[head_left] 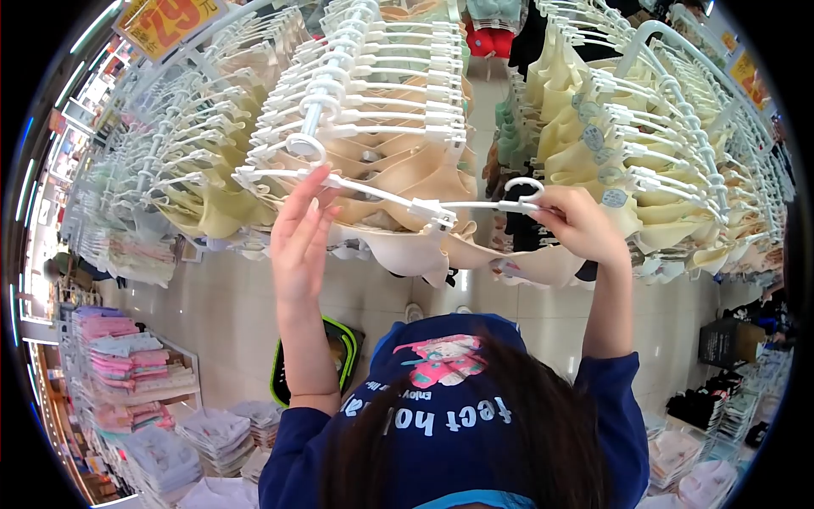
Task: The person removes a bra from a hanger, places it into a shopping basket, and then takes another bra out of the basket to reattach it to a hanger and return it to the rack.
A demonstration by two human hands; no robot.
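My left hand (298, 242) has its fingertips around a white hanger (381, 193), close to its hook, at the front end of the rack's rail. A beige bra (411, 254) hangs from this hanger. My right hand (585, 225) pinches the end of another white hanger (487, 204), whose hook curls up beside my fingers. A second beige bra (534, 265) hangs below that one. The two hangers meet or overlap at their clips in the middle; I cannot tell whether they are hooked together. Behind my left hand, many beige bras (415, 170) hang in a row.
Racks of pale yellow bras stand left (212, 212) and right (560, 157). A price sign (170, 25) is at upper left. On the tiled floor (229, 297) sits a black basket with a green rim (276, 377). Folded clothes (127, 356) fill shelves at lower left.
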